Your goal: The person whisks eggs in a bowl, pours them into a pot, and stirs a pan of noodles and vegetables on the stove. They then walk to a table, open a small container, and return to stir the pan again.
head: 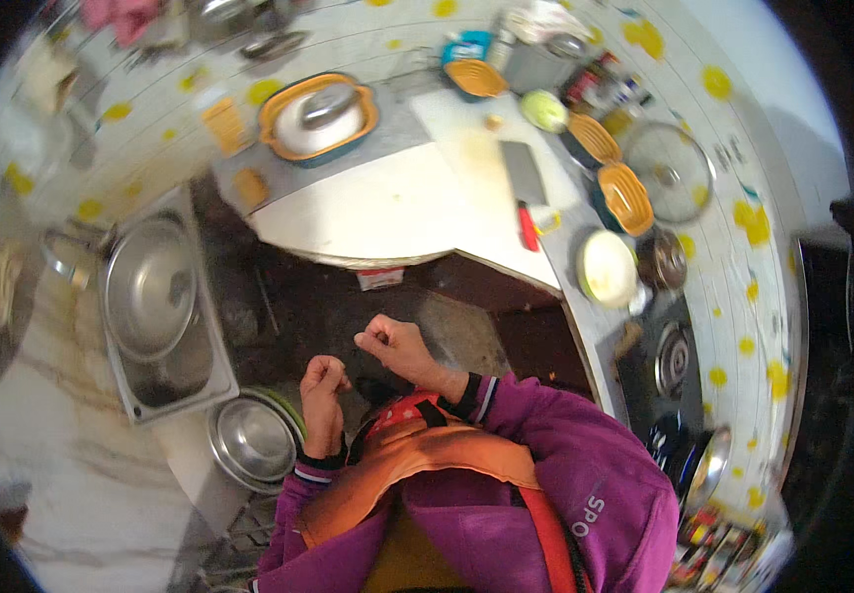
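My left hand [323, 404] and my right hand [401, 350] hang over the dark floor in front of my orange apron [412, 452]. Both have curled fingers, and nothing shows in either. To the left, a sink [167, 385] holds a large metal basin [151, 289]. Beside my left forearm stand stacked metal bowls [255, 441]. On the counter ahead, a white cutting board [475, 170] bears a cleaver [523, 174] with a red handle. A round pale green vegetable [544, 111] sits behind it.
An orange and dark green dish [319, 118] holds a white bowl with metal on it. A cream bowl [606, 268], a glass lid [667, 172] and orange-lined dishes [624, 196] line the right counter, before a black cooktop [664, 363]. The white counter's edge [367, 259] faces me.
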`<state>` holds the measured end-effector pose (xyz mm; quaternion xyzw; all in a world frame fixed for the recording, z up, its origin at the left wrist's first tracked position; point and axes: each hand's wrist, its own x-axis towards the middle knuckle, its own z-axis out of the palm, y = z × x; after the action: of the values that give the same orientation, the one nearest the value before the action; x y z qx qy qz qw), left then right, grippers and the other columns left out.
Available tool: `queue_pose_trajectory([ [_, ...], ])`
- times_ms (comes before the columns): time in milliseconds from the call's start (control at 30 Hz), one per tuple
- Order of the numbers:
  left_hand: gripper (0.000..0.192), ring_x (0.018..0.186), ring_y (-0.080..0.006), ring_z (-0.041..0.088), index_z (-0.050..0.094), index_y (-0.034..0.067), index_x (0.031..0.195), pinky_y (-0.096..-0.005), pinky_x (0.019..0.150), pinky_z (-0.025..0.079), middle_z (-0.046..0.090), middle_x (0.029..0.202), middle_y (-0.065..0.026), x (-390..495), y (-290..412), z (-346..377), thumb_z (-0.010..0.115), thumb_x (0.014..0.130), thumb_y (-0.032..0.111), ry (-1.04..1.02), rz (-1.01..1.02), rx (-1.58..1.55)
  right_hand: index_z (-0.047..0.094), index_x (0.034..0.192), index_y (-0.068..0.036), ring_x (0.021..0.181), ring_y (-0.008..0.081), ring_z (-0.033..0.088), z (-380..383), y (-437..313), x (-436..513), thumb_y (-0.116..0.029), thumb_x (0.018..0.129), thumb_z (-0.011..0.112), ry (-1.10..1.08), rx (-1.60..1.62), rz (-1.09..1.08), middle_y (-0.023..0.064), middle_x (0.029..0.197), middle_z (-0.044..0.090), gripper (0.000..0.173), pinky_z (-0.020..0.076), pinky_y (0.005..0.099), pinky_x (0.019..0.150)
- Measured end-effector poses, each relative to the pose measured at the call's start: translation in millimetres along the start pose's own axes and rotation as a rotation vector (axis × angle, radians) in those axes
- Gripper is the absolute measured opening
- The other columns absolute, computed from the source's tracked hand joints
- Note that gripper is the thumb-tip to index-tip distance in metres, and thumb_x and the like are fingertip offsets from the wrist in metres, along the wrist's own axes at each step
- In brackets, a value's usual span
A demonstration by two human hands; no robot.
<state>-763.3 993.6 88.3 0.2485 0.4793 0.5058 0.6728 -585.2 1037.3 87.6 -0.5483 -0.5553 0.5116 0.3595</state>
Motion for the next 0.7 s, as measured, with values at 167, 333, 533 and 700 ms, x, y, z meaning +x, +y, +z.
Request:
queue_pose_trajectory([
  [167, 0.025, 0.067, -0.0123, 0.046, 0.053, 0.007, 0.083, -0.0279, 0.067, 0.042, 0.048, 0.073, 0.0001, -11, -10, 53, 0.053, 0.104, 0.022, -0.259, -0.065, 0.005, 0.051, 0.067, 0.000, 0.059, 0.0072, 0.041, -49, -5, -43, -0.035, 0.099, 0.063, 0.167, 0.048, -0.081, 0.0021, 0.059, 0.044, 0.049, 0.0379, 0.0303, 0.049],
  [333, 0.035, 0.078, -0.0169, 0.057, 0.060, 0.003, 0.095, -0.0311, 0.076, 0.047, 0.060, 0.087, -0.0049, -34, -29, 121, 0.047, 0.106, 0.034, -0.360, -0.111, 0.187, 0.054, 0.078, 0.000, 0.052, 0.0214, 0.058, -105, 5, -96, -0.031, 0.100, 0.060, 0.404, -0.002, -0.145, 0.0148, 0.061, 0.055, 0.038, 0.0435, 0.0388, 0.050],
  [533, 0.042, 0.099, -0.0214, 0.065, 0.056, 0.001, 0.125, -0.0349, 0.093, 0.049, 0.066, 0.108, -0.0105, -72, -71, 210, 0.047, 0.106, 0.037, -0.522, -0.276, 0.338, 0.061, 0.107, -0.004, 0.060, 0.0179, 0.065, -172, 38, -188, -0.016, 0.099, 0.056, 0.582, 0.144, -0.006, 0.0083, 0.075, 0.067, 0.015, 0.0530, 0.0326, 0.057],
  [700, 0.042, 0.101, -0.0214, 0.065, 0.051, 0.001, 0.132, -0.0342, 0.093, 0.050, 0.065, 0.114, -0.0127, -90, -108, 264, 0.049, 0.106, 0.034, -0.766, -0.393, 0.425, 0.062, 0.118, -0.002, 0.071, 0.0186, 0.068, -198, 68, -269, -0.009, 0.096, 0.058, 0.861, 0.025, -0.066, 0.0124, 0.090, 0.068, 0.024, 0.0557, 0.0321, 0.065],
])
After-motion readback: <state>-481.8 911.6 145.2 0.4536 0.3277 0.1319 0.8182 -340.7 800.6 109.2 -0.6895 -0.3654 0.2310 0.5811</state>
